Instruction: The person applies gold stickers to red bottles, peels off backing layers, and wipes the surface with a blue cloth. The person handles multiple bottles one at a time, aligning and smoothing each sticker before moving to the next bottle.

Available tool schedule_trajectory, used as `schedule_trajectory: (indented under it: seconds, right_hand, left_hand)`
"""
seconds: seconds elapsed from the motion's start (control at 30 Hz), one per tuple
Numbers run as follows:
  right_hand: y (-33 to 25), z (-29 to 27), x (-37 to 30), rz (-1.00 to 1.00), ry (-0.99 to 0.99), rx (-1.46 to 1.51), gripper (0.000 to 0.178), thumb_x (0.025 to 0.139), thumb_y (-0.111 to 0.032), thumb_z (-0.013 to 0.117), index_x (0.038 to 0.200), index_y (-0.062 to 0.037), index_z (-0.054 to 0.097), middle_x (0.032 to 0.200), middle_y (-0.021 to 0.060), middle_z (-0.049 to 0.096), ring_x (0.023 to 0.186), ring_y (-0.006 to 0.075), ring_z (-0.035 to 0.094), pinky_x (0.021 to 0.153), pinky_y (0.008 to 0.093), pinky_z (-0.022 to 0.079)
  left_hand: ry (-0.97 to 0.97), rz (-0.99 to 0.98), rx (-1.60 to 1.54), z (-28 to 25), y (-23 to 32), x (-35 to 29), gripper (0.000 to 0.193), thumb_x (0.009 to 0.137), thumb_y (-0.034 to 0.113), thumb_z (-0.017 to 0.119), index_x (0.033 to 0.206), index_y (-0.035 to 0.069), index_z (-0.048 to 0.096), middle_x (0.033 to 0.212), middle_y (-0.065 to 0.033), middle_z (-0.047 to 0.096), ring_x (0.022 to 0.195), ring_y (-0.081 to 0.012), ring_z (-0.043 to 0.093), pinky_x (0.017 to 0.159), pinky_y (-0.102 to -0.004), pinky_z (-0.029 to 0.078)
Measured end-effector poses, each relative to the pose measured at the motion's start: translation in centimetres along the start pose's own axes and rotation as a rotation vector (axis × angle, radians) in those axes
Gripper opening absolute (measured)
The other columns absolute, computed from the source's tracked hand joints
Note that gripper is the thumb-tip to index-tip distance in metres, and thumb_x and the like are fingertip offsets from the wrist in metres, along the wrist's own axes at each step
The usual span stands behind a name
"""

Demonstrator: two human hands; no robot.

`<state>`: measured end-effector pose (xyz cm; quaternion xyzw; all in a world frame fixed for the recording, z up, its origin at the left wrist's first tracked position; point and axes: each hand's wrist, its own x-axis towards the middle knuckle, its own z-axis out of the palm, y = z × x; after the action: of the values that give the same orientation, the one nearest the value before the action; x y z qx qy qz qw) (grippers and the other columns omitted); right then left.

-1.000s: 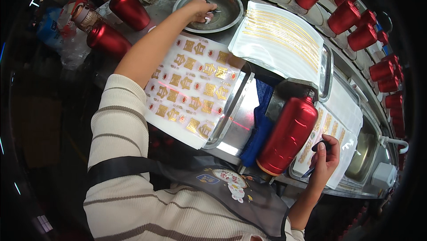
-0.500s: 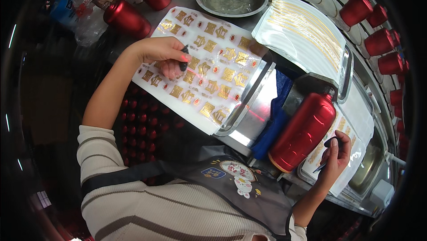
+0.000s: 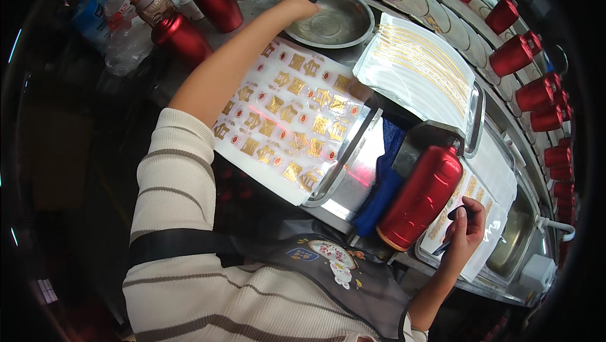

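Observation:
My left hand (image 3: pixel 300 6) reaches over the left rim of a metal basin (image 3: pixel 358 10) of clear water. Something black shows at its fingertips; the other fingers are hidden. My right hand (image 3: pixel 466 227) is curled around a dark thin-edged piece (image 3: pixel 445 245) whose kind I cannot make out, with another black patch by the thumb. It is beside a small decal sheet (image 3: pixel 437 227). Between my arms a shiny red metal bottle (image 3: pixel 421 197) lies tilted in a metal holder (image 3: pixel 435 132), its neck away from me. Left of it is a large white sheet (image 3: pixel 268 181) of gold character decals.
A blue cloth (image 3: pixel 379 181) hangs beside the red bottle. Gold-striped sheets (image 3: pixel 420 64) lie on a tray beyond. Several red bottles (image 3: pixel 511 54) stand along a conveyor. Two more stand at the far left near plastic bags (image 3: pixel 129 45). A metal sink (image 3: pixel 508 241) is at the right.
My left hand has moved from above the gold decal sheet, away from me, to the water basin. The right hand stays curled beside the bottle. The view has shifted slightly.

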<state>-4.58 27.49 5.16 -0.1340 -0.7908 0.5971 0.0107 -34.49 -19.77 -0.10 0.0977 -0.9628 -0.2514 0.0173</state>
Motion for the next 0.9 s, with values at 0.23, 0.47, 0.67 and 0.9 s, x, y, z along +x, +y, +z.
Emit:
schedule_trajectory:
  seconds: [0.23,0.47,0.67,0.9]
  right_hand:
    - [1.0,-0.9,-0.1,-0.038,0.078,-0.045,0.024,0.092,-0.013,0.064,0.113,-0.0022,0.062,0.081,0.0014,0.059,0.059,0.0029,0.041,0.054,0.0178,0.031]
    - [0.4,0.0,0.8,-0.034,0.055,0.015,0.024,0.093,-0.013,0.064,0.114,-0.0024,0.062,0.081,0.0029,0.060,0.052,0.0013,0.038,0.048,0.0169,0.028]
    - [0.7,0.0,0.6,-0.026,0.028,0.019,0.024,0.093,-0.013,0.064,0.114,-0.0024,0.062,0.079,0.0025,0.060,0.051,0.0011,0.037,0.047,0.0169,0.027]
    - [0.9,0.0,0.1,-0.024,0.005,-0.021,0.024,0.092,-0.014,0.065,0.113,-0.0020,0.062,0.080,0.0016,0.060,0.054,0.0021,0.038,0.050,0.0176,0.028]
  left_hand:
    - [-0.446,-0.237,-0.758,0.4,2.5,-2.2,0.020,0.095,0.019,0.065,0.104,0.003,0.056,0.086,-0.0051,0.067,0.071,-0.0121,0.065,0.061,-0.0238,0.052]
    - [-0.464,0.023,-0.451,-3.4,1.7,-14.1,0.020,0.090,0.012,0.069,0.106,0.001,0.062,0.085,-0.0020,0.065,0.073,-0.0089,0.061,0.064,-0.0239,0.051]
    - [-0.033,0.008,-0.267,-0.6,-4.6,-21.8,0.019,0.077,0.003,0.073,0.090,-0.003,0.061,0.078,-0.0108,0.066,0.069,-0.0193,0.065,0.065,-0.0320,0.051]
    - [0.171,0.153,-0.041,-0.8,-4.0,-23.9,0.024,0.074,0.007,0.077,0.092,0.001,0.061,0.081,-0.0118,0.062,0.079,-0.0302,0.059,0.071,-0.0406,0.048]
